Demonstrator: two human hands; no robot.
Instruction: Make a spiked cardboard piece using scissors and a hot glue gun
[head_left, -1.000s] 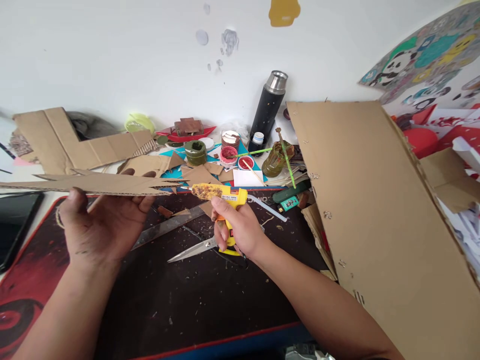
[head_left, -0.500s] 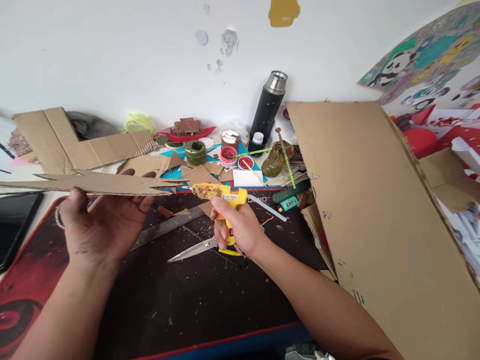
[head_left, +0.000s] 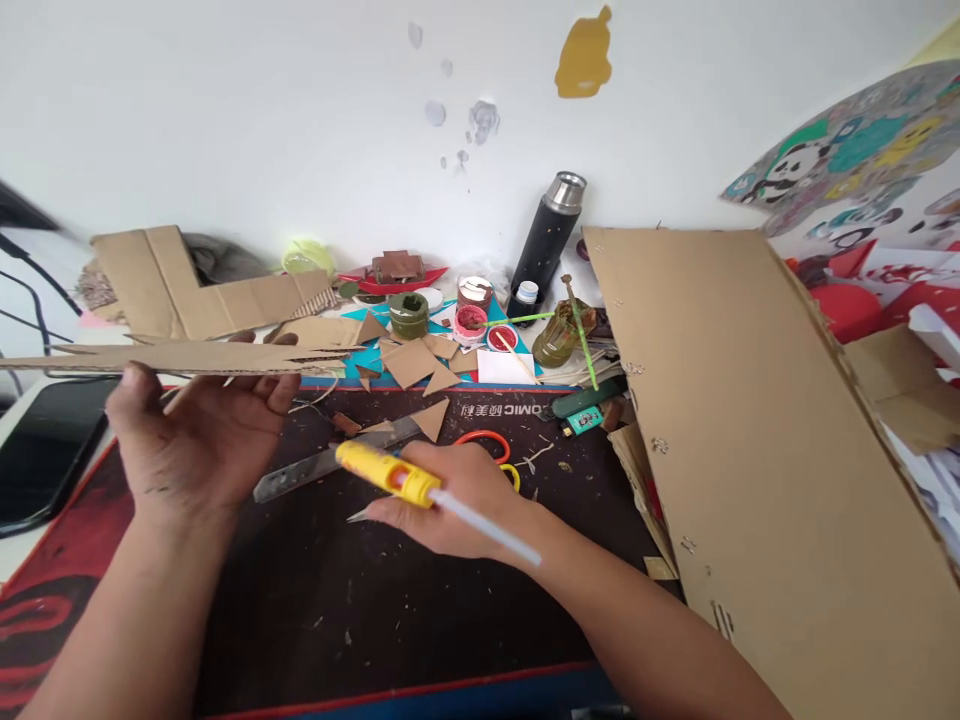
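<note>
My left hand (head_left: 206,420) grips a long, flat cardboard piece (head_left: 195,354) from below, thumb at its near edge and fingers behind it. The piece is held level above the mat, its right end cut into jagged points. Lower and to the right, my right hand (head_left: 457,500) is wrapped round a yellow hot glue gun (head_left: 382,472), nozzle toward the left. A translucent glue stick (head_left: 491,527) sticks out of its back end. Scissors with red and yellow handles (head_left: 484,438) lie under my right hand, which partly covers them. A metal ruler (head_left: 337,462) rests behind the gun.
A large cardboard sheet (head_left: 750,420) leans along the right side. Paint jars (head_left: 409,315), cardboard scraps (head_left: 411,363), a black thermos (head_left: 549,235) and a red model boat (head_left: 394,272) stand along the wall. A phone (head_left: 52,450) lies at the left on the table.
My right hand has drawn the glue gun down and away from the cardboard's pointed end, turning it over. My left hand still holds the cardboard. The view has shifted slightly.
</note>
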